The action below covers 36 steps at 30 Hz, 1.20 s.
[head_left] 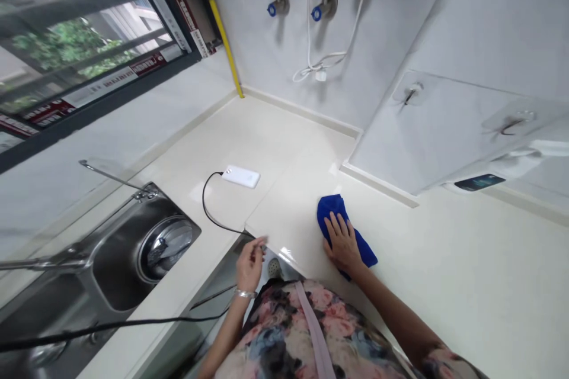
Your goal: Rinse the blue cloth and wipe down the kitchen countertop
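My right hand presses down on a folded blue cloth that lies on the pale countertop. Its fingers rest over the cloth's top, and part of the cloth sticks out beneath the palm. My left hand, with a silver bracelet at the wrist, hovers by the counter's inner corner with its fingers curled in. A black cable runs from a white rectangular device to just behind those fingers. Whether they grip the cable or some small thing is hidden.
At the left is a steel sink with a faucet and a round basket. More black cable crosses in front of it. A yellow pipe, valves and a white cord are on the back wall. Hooks hang at right.
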### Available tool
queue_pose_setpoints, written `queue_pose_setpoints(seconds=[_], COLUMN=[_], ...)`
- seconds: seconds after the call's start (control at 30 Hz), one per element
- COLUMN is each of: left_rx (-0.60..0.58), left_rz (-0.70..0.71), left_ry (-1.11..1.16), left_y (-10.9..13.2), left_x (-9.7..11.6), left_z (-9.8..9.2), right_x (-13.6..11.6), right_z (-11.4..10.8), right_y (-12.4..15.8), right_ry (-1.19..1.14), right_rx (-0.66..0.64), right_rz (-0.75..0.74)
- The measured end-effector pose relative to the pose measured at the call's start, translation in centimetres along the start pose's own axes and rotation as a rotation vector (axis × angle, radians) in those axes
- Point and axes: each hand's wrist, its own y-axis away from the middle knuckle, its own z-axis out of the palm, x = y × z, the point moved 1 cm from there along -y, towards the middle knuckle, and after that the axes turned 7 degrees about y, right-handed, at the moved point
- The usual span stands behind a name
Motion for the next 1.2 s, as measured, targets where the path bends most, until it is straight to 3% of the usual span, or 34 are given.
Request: queue_pose_setpoints(seconds=[0.17, 0.3, 0.43, 0.53, 0.63, 0.77, 0.83, 0.93, 1.1, 1.2], left_rx=[-0.246, -0.449, -0.506, -0.481, -0.538, -0.586, -0.569, -0.504, -0.405, -0.384], left_rz=[0.16, 0.382, 0.616, 0.625, 0.601, 0.595, 0.615, 0.596, 0.465, 0.451], left_ry=[-0.157, -0.254, -0.311, -0.35, -0.451, -0.568, -0.598, -0.65, -0.754, -0.773], left_y=[-1.7, -5.1, -9.5, -11.6, -11.7, -10.7, -11.3, -14.5, -22.3, -25.0], left_x=[0.8, 1.5, 2.8, 3.3, 2.7, 0.8, 0.1, -0.1, 0.6, 0.8], left_z=[3.5, 6.9, 11.9, 16.2, 20.1, 23.1, 23.3, 22.3, 20.5, 20.6], right_x=[0.1, 0.3, 1.3, 2.5, 3.9, 5.6, 6.0, 5.7, 4.8, 4.8], right_z=[1.4, 2.0, 1.6, 0.7, -0.5, -1.2, -0.7, 0.6, 2.3, 2.3], right_y=[-6.0, -10.9, -12.2, -8.6, -1.6, 7.7, 10.9, 13.4, 13.9, 13.9], right_ry=[-0.034, -0.062, -0.213, -0.329, -0.326, -0.191, -0.119, -0.047, -0.007, -0.021], right_rx=[0.041, 0.016, 0.015, 0.196, 0.387, 0.398, 0.382, 0.385, 0.404, 0.366], right_rz=[-0.02, 0.0, 0.023, 0.207, 0.419, 0.5, 0.511, 0.502, 0.535, 0.56])
